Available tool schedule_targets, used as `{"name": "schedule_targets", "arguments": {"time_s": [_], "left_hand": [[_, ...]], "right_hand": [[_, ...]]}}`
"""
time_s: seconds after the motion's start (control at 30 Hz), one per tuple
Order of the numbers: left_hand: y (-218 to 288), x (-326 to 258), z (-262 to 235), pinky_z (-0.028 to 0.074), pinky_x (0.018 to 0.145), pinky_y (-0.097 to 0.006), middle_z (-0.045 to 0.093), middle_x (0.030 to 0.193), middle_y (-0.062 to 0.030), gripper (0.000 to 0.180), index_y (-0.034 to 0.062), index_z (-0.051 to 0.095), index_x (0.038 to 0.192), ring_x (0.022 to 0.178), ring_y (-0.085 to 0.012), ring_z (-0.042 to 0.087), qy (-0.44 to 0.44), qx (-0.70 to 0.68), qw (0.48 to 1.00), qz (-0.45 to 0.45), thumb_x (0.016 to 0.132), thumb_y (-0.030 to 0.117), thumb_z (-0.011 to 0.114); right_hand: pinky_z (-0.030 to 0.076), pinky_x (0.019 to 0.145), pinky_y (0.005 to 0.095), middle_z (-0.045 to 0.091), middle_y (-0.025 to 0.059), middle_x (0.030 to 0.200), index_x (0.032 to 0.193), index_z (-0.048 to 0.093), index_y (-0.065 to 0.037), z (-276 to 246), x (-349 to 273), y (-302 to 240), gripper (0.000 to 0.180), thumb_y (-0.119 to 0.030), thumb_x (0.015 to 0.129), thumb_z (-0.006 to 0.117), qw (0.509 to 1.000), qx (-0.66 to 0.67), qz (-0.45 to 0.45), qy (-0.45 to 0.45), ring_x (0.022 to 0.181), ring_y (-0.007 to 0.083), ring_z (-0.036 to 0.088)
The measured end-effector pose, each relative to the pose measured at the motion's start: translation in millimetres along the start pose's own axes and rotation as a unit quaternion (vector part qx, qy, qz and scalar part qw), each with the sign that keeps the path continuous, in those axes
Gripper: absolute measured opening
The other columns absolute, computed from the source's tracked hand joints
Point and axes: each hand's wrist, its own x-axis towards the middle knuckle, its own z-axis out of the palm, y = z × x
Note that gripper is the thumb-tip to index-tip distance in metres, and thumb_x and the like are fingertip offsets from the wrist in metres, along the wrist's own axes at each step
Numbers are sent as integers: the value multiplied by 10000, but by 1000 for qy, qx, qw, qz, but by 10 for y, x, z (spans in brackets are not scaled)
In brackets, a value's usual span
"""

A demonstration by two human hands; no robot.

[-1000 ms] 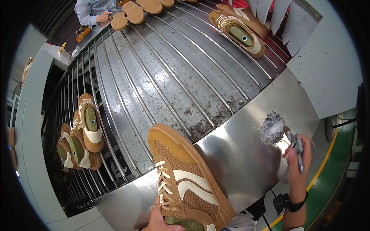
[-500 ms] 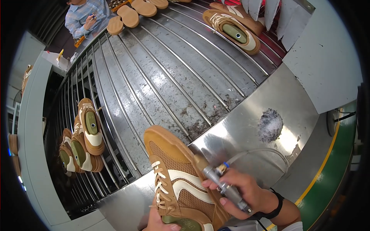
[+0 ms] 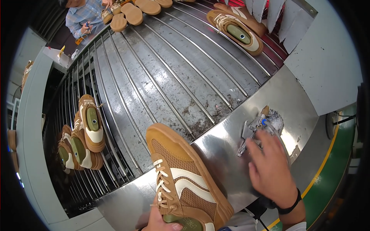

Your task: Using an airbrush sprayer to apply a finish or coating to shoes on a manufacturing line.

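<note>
A brown sneaker [image 3: 181, 173] with cream stripes and pale laces is tilted toe-up at the bottom centre. My left hand [image 3: 160, 220] grips it near the heel opening, mostly hidden behind the shoe; a green last [image 3: 189, 224] fills the opening. To the right, a small metal hand tool [image 3: 252, 131] with a brass tip, a blue fitting and a hose rests on the steel ledge [image 3: 231, 150]. Over its near end is my right hand [image 3: 273, 167], open, fingers stretched toward the tool and slightly blurred; whether they still touch it I cannot tell.
Beyond the ledge runs a roller-bar conveyor [image 3: 154, 77]. Several sneakers [image 3: 91, 123] stand at its left, and two more sneakers [image 3: 237, 32] by the grey flaps [image 3: 275, 17] at upper right. Shoes with soles up [image 3: 132, 14] lie at the far end, near a co-worker [image 3: 86, 19].
My right hand has moved right and away from the sneaker, laid the tool on the ledge and loosened its grip. My left hand still holds the sneaker.
</note>
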Motion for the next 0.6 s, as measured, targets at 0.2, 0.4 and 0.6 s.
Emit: {"name": "schedule_targets", "arguments": {"time_s": [0.2,0.4,0.6], "left_hand": [[33,21,62,458,879,-311,552,1173,-70,954,-38,413,1297,1027,-165,555,11,8,1000,27,630,497,835],[-13,-19,-48,458,878,-312,552,1169,-73,934,-41,414,1299,1028,-164,555,-11,-11,1000,-6,632,451,845],[5,44,-9,447,907,-319,533,1211,-89,961,-36,364,1345,1069,-179,543,-38,-18,999,-6,646,419,841]], "right_hand": [[465,704,330,639,55,877,921,652,-48,21,-43,-381,224,-46,699,679,931,336,-138,-43,777,212,628],[405,557,282,568,55,720,801,620,-26,-60,-27,-581,142,-87,673,636,966,173,-192,0,633,173,563],[330,509,253,400,10,613,701,547,-48,-212,94,-627,104,-101,616,573,961,-30,-271,-39,548,140,448]]}}
